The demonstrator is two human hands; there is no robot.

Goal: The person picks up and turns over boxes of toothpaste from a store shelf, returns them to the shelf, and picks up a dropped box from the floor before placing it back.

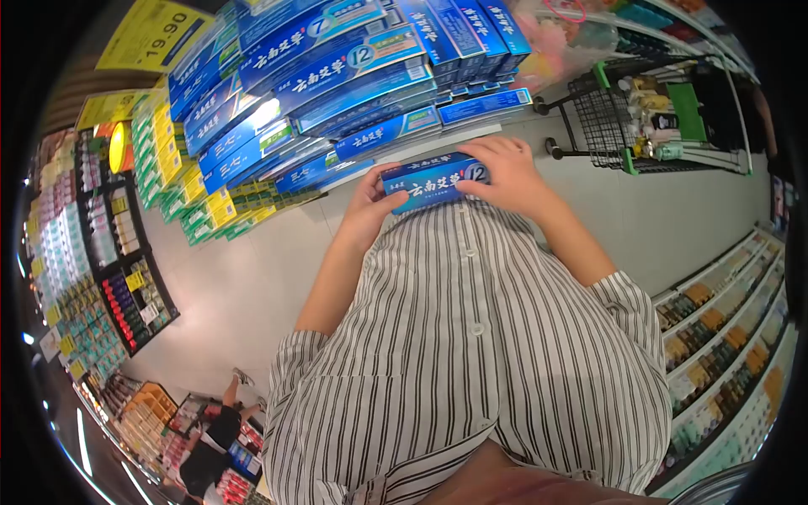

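Both hands hold a blue toothpaste box [436, 183] in front of my striped shirt, its printed face with white characters and a "12" turned up toward me. My left hand [369, 200] is closed round the left end, thumb on the front face. At the right end my right hand [505, 177] grips the box, with its thumb at the lower edge and its fingers over the top. Just beyond the hands stands a large stack of similar blue boxes [353, 71], some lying flat and some on end.
Green and yellow boxes [172, 160] are piled left of the blue stack, below a yellow price sign [156, 38]. A shopping cart [602, 118] with goods stands at the right. Stocked shelves [724, 337] line the lower right. Another person [210, 450] is at the lower left.
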